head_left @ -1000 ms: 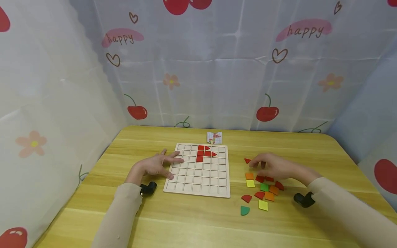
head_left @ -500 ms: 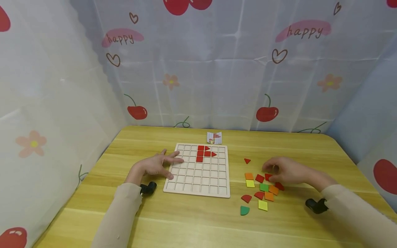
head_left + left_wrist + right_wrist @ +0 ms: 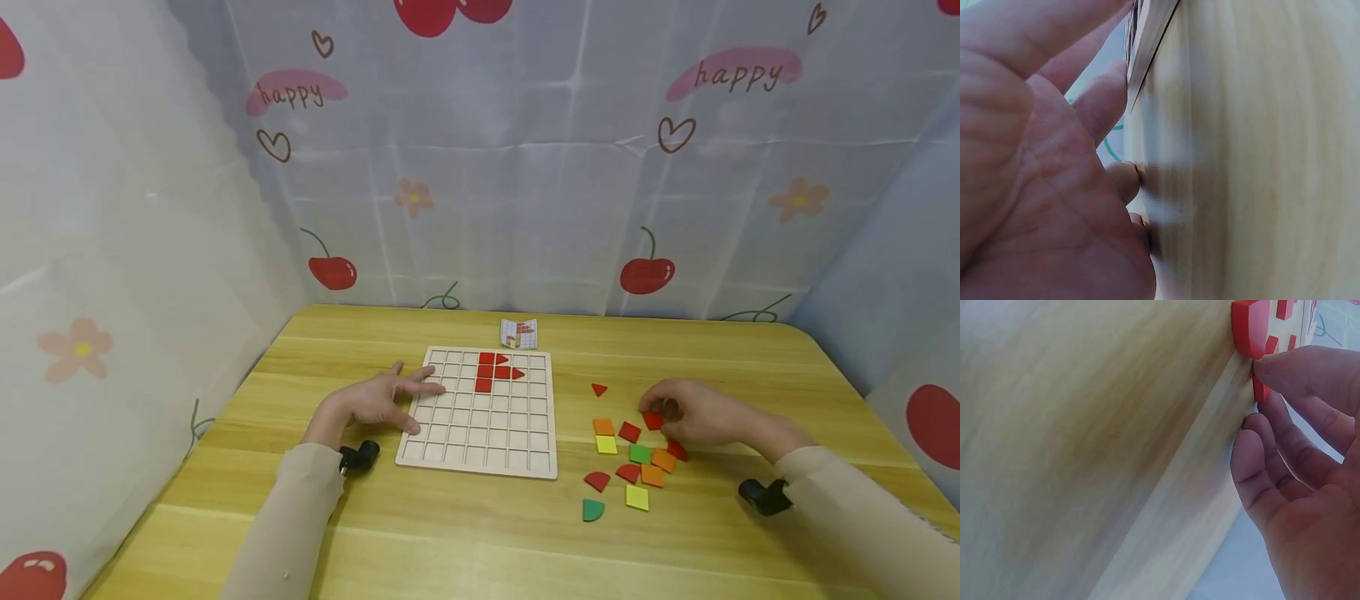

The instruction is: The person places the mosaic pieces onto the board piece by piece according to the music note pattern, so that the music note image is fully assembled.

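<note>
A pale wooden grid board lies on the table, with several red squares and two red triangles set in its upper cells. My left hand rests at the board's left edge, fingers spread; in the left wrist view its palm is beside the tabletop. Over the loose pieces on the right, my right hand pinches a red tile between thumb and fingers. The right wrist view shows that red tile between the thumb and a fingertip, close to the table. A red quarter-round piece is just below this hand.
Nearby lie a red triangle, a red tile, orange tiles, yellow tiles, a green tile and a green quarter-round. Behind the board is a small pattern card. Printed curtains surround the table.
My right hand has moved right, away from the red triangle, to a red tile among the loose pieces, which it has shifted slightly away from me. The left hand has stayed put.
</note>
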`<state>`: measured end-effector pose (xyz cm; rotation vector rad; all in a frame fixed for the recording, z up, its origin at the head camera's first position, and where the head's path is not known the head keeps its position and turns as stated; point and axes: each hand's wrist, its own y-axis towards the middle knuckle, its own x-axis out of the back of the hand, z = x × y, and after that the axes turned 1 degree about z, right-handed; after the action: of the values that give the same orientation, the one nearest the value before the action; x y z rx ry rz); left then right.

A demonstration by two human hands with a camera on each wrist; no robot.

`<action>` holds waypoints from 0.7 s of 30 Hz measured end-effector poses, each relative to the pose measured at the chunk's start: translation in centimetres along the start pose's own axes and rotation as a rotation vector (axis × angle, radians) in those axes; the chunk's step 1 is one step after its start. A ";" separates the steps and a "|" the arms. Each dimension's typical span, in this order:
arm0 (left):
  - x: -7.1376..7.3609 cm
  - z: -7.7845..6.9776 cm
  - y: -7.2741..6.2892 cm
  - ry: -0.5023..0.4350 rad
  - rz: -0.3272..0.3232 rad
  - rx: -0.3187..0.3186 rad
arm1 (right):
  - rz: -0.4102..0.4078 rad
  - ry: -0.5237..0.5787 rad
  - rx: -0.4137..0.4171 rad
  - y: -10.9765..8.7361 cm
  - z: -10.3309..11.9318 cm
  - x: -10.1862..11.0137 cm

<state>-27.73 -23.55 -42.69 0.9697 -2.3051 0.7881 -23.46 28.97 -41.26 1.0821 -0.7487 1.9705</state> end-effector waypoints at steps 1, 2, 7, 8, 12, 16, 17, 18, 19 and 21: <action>0.0 0.0 0.0 -0.001 0.000 -0.001 | -0.001 -0.003 -0.002 0.0 0.0 0.0; 0.0 0.0 0.0 -0.004 0.001 -0.001 | -0.002 -0.007 -0.004 0.0 -0.1 0.0; 0.0 0.0 0.0 0.001 0.003 0.003 | -0.022 -0.020 -0.023 0.1 0.2 0.0; 0.1 0.1 0.0 0.003 0.004 0.004 | -0.034 -0.024 -0.024 0.1 0.3 0.0; 0.2 0.1 0.0 0.006 0.009 -0.005 | -0.100 -0.046 -0.011 0.5 0.6 0.2; 0.2 0.2 -0.1 0.006 0.010 -0.011 | -0.151 -0.047 0.018 1.2 1.0 0.6; 0.2 0.1 -0.2 0.006 0.010 -0.012 | -0.158 -0.041 0.027 1.3 1.0 0.7; 0.3 0.1 -0.2 0.007 0.012 -0.011 | -0.167 -0.031 0.033 1.5 1.1 0.7; 0.3 0.0 -0.2 0.003 0.013 -0.009 | -0.177 -0.022 0.036 1.7 1.2 0.8; 0.2 -0.1 -0.2 -0.004 0.014 -0.008 | -0.197 -0.003 0.046 2.0 1.3 1.0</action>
<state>-27.69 -23.71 -42.39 0.9540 -2.3193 0.7823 -24.89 27.20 -40.06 1.1407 -0.5776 1.8267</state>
